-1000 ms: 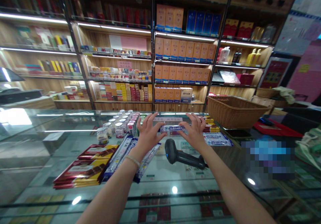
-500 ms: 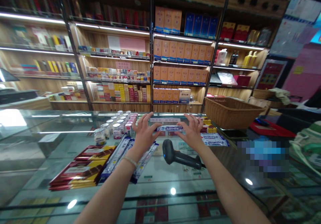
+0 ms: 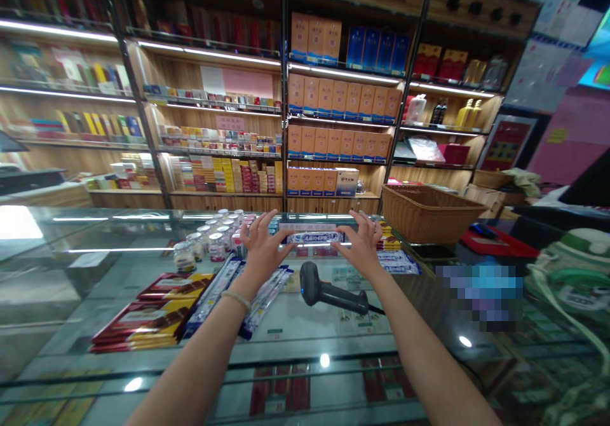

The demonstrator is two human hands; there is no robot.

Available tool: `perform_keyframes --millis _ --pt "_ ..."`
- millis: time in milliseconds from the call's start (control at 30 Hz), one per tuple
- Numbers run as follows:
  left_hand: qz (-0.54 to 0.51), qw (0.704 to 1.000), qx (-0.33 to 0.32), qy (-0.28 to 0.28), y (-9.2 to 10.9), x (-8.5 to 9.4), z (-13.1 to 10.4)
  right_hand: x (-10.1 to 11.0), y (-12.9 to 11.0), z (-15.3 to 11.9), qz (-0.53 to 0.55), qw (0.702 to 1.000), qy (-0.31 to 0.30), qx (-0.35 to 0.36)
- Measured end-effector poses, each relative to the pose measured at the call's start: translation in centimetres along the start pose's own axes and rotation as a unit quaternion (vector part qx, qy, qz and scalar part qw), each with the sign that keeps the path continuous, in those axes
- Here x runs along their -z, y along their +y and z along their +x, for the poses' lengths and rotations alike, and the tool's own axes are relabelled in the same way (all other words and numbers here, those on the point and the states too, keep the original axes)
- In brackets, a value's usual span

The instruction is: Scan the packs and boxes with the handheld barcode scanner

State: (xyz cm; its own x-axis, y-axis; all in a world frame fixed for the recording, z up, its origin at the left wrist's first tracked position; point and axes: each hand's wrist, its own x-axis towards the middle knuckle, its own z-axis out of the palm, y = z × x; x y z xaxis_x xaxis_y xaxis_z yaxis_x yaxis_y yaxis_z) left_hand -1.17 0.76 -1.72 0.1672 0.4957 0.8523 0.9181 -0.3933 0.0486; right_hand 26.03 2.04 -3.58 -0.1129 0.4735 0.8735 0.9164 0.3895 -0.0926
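A long blue-and-white carton [image 3: 314, 237] is held level between my two hands, just above the glass counter [image 3: 295, 337]. My left hand [image 3: 260, 250] grips its left end with fingers spread. Gripping the right end is my right hand [image 3: 361, 246]. A black barcode scanner [image 3: 330, 290] lies on the counter just under and in front of the carton. A flatter blue-and-white carton [image 3: 398, 262] lies to the right of my right hand.
Red-and-gold cartons [image 3: 147, 308] and slim blue-white packs [image 3: 223, 289] lie at the left. Small white-capped jars [image 3: 210, 241] stand behind them. A wicker basket [image 3: 426, 212] sits at the right, a green-white bag [image 3: 574, 280] at the far right. Shelves of boxes [image 3: 340, 102] fill the back wall.
Both hands have carried the carton slightly farther from me and a little higher. The view has shifted right, bringing the bag further into frame.
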Motion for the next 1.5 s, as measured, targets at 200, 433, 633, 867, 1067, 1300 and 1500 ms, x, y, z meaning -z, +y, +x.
perform_keyframes --millis 200,433,633,867,1067,1300,1500 --pt "-0.012 1.0 0.012 -0.006 1.5 0.3 1.0 1.7 1.1 1.8 -0.015 1.0 -0.008 0.018" --pt "-0.035 0.999 -0.019 -0.019 5.1 0.8 2.9 4.9 4.4 1.9 -0.054 0.998 0.013 0.037" --pt "-0.043 0.997 -0.053 -0.033 8.8 0.1 3.7 7.6 7.7 1.0 -0.085 0.996 0.008 0.023" --pt "-0.056 0.996 -0.059 -0.036 13.2 -1.6 3.7 9.6 11.2 -0.5 -0.092 0.996 0.005 -0.003" --pt "-0.062 0.994 -0.07 -0.064 16.5 -3.6 3.0 10.3 13.9 -2.6 -0.111 0.993 -0.008 -0.037" --pt "-0.062 0.991 -0.076 -0.095 18.8 -5.6 2.1 10.8 16.0 -5.1 -0.151 0.986 -0.054 -0.042" --pt "-0.058 0.986 -0.092 -0.128 19.8 -7.2 1.4 10.6 17.1 -6.9 -0.149 0.985 -0.071 -0.046"
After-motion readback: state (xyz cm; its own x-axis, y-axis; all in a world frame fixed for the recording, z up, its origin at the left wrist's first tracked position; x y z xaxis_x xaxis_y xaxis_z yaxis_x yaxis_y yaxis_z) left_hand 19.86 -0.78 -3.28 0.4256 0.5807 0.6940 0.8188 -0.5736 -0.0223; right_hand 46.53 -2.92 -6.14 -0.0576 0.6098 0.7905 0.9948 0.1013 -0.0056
